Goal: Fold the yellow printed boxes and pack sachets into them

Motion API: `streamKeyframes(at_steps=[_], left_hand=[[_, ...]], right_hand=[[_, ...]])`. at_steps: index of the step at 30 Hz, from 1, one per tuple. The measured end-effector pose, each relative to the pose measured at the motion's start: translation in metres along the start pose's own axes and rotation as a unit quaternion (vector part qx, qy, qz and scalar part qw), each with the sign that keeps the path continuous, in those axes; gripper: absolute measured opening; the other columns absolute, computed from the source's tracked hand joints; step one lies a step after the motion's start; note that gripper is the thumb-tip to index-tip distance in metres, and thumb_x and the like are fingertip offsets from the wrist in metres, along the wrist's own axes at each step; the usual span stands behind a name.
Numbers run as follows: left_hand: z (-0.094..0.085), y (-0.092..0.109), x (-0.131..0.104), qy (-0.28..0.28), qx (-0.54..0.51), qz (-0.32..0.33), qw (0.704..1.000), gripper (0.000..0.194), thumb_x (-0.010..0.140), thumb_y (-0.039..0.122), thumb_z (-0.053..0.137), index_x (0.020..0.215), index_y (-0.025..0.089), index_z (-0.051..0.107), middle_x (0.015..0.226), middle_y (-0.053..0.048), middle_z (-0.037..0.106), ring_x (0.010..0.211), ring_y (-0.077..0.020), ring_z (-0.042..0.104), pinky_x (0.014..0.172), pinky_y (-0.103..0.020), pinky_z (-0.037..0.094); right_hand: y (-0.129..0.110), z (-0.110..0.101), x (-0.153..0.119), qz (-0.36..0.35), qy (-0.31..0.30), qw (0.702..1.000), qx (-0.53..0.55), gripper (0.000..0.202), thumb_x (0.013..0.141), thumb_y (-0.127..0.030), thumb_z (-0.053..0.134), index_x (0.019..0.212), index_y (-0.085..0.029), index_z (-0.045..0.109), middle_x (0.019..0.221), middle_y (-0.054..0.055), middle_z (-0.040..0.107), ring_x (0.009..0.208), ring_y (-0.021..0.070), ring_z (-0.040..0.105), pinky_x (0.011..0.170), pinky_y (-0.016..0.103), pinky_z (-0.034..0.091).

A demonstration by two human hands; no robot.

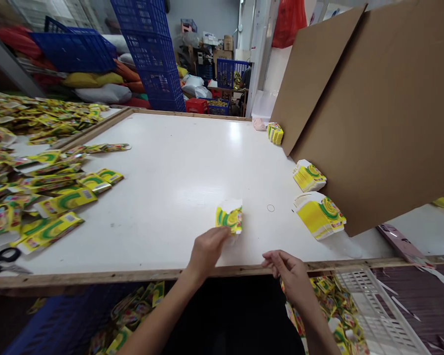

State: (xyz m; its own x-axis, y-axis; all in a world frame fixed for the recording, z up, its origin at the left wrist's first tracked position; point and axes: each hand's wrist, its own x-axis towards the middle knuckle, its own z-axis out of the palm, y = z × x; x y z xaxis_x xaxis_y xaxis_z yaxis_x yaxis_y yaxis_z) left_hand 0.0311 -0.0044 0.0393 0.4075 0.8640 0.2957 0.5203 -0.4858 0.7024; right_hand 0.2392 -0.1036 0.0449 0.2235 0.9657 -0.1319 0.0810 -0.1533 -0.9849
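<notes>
My left hand [209, 246] grips a small yellow and green carton [229, 217] with white flaps, held low over the white tabletop [170, 187]. Its thumb and fingers close on the carton's lower part. To the right, my right hand [286, 268] hovers at the table's front edge, fingers loosely bent and somewhat apart, with nothing visible in them. A stack of flat yellow cartons [318, 214] lies beyond it on the right. Behind that sit a second stack [309, 176] and a smaller one [275, 133].
Filled cartons [62, 199] lie heaped on the left, with black scissors [7, 261] near the front edge. Cardboard sheets [385, 108] lean along the right side. Below the edge are a white basket [385, 310] and a blue crate [70, 320] holding cartons. Blue crates [151, 59] stand stacked behind.
</notes>
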Motion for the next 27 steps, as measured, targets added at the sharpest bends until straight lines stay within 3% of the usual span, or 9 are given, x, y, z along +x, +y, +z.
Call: streamKeyframes(at_steps=[3, 6, 8, 10, 13, 15, 17, 22, 27], left_hand=[[0.013, 0.02, -0.023, -0.038, -0.054, 0.137, 0.988, 0.026, 0.089, 0.016, 0.054, 0.107, 0.023, 0.072, 0.114, -0.008, 0.073, 0.114, -0.0235, 0.064, 0.101, -0.037, 0.049], [0.023, 0.034, -0.038, -0.052, -0.138, 0.23, 0.962, 0.038, 0.087, 0.01, 0.058, 0.12, 0.025, 0.065, 0.125, -0.008, 0.067, 0.126, -0.024, 0.054, 0.106, -0.039, 0.046], [0.025, 0.039, -0.039, 0.005, -0.218, 0.163, 0.962, 0.045, 0.085, 0.013, 0.062, 0.128, 0.027, 0.059, 0.137, -0.008, 0.058, 0.133, -0.0257, 0.046, 0.111, -0.042, 0.04], [0.024, 0.041, -0.034, 0.041, -0.338, 0.039, 0.939, 0.049, 0.087, 0.022, 0.062, 0.135, 0.027, 0.052, 0.144, -0.01, 0.051, 0.135, -0.0278, 0.044, 0.112, -0.044, 0.038], [0.02, 0.044, -0.021, -0.061, -0.519, -0.103, 0.846, 0.054, 0.086, 0.044, 0.061, 0.134, 0.022, 0.054, 0.137, -0.014, 0.057, 0.127, -0.0328, 0.052, 0.106, -0.048, 0.043], [0.017, 0.045, -0.017, -0.154, -0.586, -0.135, 0.784, 0.063, 0.078, 0.056, 0.065, 0.129, 0.019, 0.059, 0.134, -0.016, 0.059, 0.124, -0.0359, 0.054, 0.103, -0.049, 0.044], [0.016, 0.045, -0.017, -0.199, -0.612, -0.145, 0.752, 0.068, 0.071, 0.059, 0.069, 0.126, 0.018, 0.062, 0.135, -0.017, 0.058, 0.124, -0.0366, 0.053, 0.104, -0.048, 0.042], [0.02, 0.045, -0.023, -0.195, -0.59, -0.153, 0.769, 0.058, 0.072, 0.049, 0.075, 0.12, 0.018, 0.066, 0.13, -0.016, 0.062, 0.118, -0.0338, 0.058, 0.099, -0.043, 0.045], [0.03, 0.049, -0.019, -0.138, -0.567, -0.191, 0.789, 0.045, 0.077, 0.049, 0.069, 0.106, 0.014, 0.069, 0.102, -0.013, 0.074, 0.1, -0.0305, 0.067, 0.087, -0.041, 0.052]], right_hand=[[0.005, 0.015, 0.003, 0.022, 0.048, 0.993, 0.103, 0.044, 0.078, -0.057, 0.065, 0.094, -0.017, 0.072, 0.069, 0.002, 0.069, 0.049, 0.0117, 0.046, 0.05, 0.025, 0.04], [0.01, 0.019, -0.002, 0.023, 0.084, 0.984, 0.153, 0.034, 0.073, -0.049, 0.074, 0.089, -0.018, 0.071, 0.072, 0.001, 0.07, 0.061, 0.0147, 0.059, 0.06, 0.025, 0.048], [0.01, 0.019, -0.008, 0.011, 0.094, 0.982, 0.162, 0.03, 0.077, -0.046, 0.072, 0.09, -0.019, 0.07, 0.083, 0.004, 0.073, 0.078, 0.0188, 0.065, 0.075, 0.029, 0.051], [0.01, 0.021, -0.014, 0.007, 0.09, 0.982, 0.169, 0.029, 0.079, -0.044, 0.071, 0.095, -0.02, 0.068, 0.086, 0.005, 0.074, 0.085, 0.0213, 0.067, 0.079, 0.032, 0.052], [0.01, 0.027, -0.019, 0.009, 0.065, 0.978, 0.196, 0.031, 0.078, -0.042, 0.073, 0.099, -0.021, 0.064, 0.083, 0.005, 0.075, 0.08, 0.0213, 0.069, 0.074, 0.032, 0.053], [0.011, 0.031, -0.019, 0.004, 0.047, 0.976, 0.213, 0.028, 0.077, -0.04, 0.074, 0.095, -0.021, 0.065, 0.086, 0.005, 0.075, 0.082, 0.0211, 0.069, 0.076, 0.032, 0.052], [0.011, 0.033, -0.018, -0.002, 0.033, 0.976, 0.216, 0.023, 0.076, -0.039, 0.075, 0.089, -0.02, 0.068, 0.09, 0.006, 0.074, 0.088, 0.0214, 0.067, 0.081, 0.033, 0.051], [0.01, 0.029, -0.017, 0.008, 0.014, 0.976, 0.217, 0.025, 0.074, -0.041, 0.077, 0.088, -0.021, 0.071, 0.088, 0.005, 0.073, 0.088, 0.0218, 0.066, 0.081, 0.033, 0.051], [0.013, 0.032, -0.017, 0.019, 0.014, 0.978, 0.208, 0.024, 0.076, -0.041, 0.076, 0.082, -0.019, 0.067, 0.076, 0.001, 0.068, 0.074, 0.017, 0.062, 0.071, 0.028, 0.05]])
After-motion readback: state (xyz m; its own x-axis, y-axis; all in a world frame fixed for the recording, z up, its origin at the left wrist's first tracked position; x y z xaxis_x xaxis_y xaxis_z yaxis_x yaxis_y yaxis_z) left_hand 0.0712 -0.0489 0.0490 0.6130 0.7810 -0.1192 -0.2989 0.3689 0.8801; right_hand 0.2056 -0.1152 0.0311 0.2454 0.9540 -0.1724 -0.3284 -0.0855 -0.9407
